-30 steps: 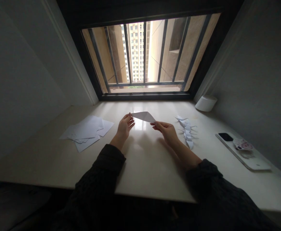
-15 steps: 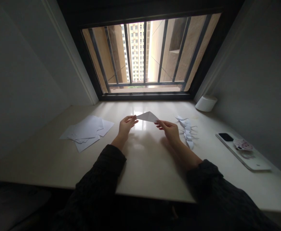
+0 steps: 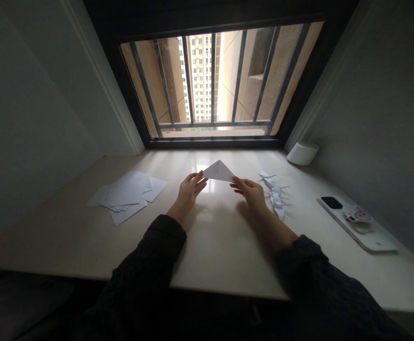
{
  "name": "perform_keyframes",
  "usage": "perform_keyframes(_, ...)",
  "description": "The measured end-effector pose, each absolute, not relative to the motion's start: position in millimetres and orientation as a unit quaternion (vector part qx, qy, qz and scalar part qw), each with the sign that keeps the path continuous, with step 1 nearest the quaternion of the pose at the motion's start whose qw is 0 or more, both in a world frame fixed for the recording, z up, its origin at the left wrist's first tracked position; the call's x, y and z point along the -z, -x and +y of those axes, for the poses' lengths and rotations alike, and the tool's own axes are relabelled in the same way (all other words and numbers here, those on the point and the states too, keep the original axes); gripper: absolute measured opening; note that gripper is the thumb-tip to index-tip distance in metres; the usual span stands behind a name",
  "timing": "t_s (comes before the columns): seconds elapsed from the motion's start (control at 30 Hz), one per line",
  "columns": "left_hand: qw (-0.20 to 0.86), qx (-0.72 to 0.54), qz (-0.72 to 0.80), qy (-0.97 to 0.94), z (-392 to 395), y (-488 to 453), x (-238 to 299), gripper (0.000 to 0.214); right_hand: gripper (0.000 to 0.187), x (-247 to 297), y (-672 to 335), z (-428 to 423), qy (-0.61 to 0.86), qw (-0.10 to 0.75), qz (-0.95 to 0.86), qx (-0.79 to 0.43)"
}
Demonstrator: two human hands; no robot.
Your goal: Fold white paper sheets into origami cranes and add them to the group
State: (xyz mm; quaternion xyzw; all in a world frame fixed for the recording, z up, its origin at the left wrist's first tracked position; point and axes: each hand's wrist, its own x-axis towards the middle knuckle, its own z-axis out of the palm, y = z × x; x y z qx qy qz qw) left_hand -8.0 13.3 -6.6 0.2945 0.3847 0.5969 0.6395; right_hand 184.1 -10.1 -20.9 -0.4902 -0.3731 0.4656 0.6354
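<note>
A white sheet of paper folded into a triangle is held up above the pale countertop, its point toward the window. My left hand pinches its left corner between thumb and fingers. At the right corner, my right hand pinches it the same way, with the other fingers curled below. A faint crease runs down from the triangle's top point. Just right of my right hand lies a row of several folded paper cranes.
Loose white paper sheets lie in a messy pile on the left. A phone with a round grip rests on the right. A white cylindrical object stands by the right wall, near the barred window.
The paper triangle has tilted up, so more of its face shows and its point sits higher. My left hand has shifted slightly right, its lower fingers more extended.
</note>
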Motion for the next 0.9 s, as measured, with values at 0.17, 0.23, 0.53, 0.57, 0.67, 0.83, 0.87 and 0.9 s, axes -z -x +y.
perform_keyframes(0.17, 0.648, -0.608, 0.369, -0.271, 10.4, 1.5, 10.2, 0.032, 0.027, 26.0, -184.0, -7.4, 0.453, 0.654, -0.329, -0.509)
perform_keyframes(0.23, 0.651, -0.607, 0.365, -0.274, 9.8, 0.1, 12.3, 0.027, 0.025, 26.6, -184.1, -7.2, 0.447, 0.656, -0.321, -0.516)
perform_keyframes(0.53, 0.643, -0.602, 0.365, -0.302, 9.1, -4.6, 16.4, 0.024, 0.021, 25.9, -183.7, -7.4, 0.456, 0.677, -0.317, -0.483)
perform_keyframes(0.57, 0.642, -0.603, 0.367, -0.299, 8.8, -5.2, 16.2, 0.025, 0.022, 26.4, -183.6, -7.2, 0.457, 0.678, -0.320, -0.478)
perform_keyframes(0.67, 0.641, -0.603, 0.372, -0.297, 7.3, -6.2, 15.0, 0.029, 0.025, 28.8, -183.9, -6.0, 0.463, 0.687, -0.323, -0.456)
perform_keyframes(0.83, 0.596, -0.583, 0.413, -0.367, 7.9, -0.4, 8.5, 0.033, 0.032, 28.7, -185.3, -4.9, 0.456, 0.714, -0.328, -0.417)
perform_keyframes(0.87, 0.573, -0.577, 0.420, -0.404, 8.2, 1.7, 6.0, 0.033, 0.032, 27.4, -185.1, -5.5, 0.456, 0.714, -0.337, -0.411)
perform_keyframes(0.9, 0.548, -0.573, 0.420, -0.440, 8.4, 3.6, 3.3, 0.033, 0.032, 25.7, -184.6, -6.5, 0.457, 0.711, -0.349, -0.405)
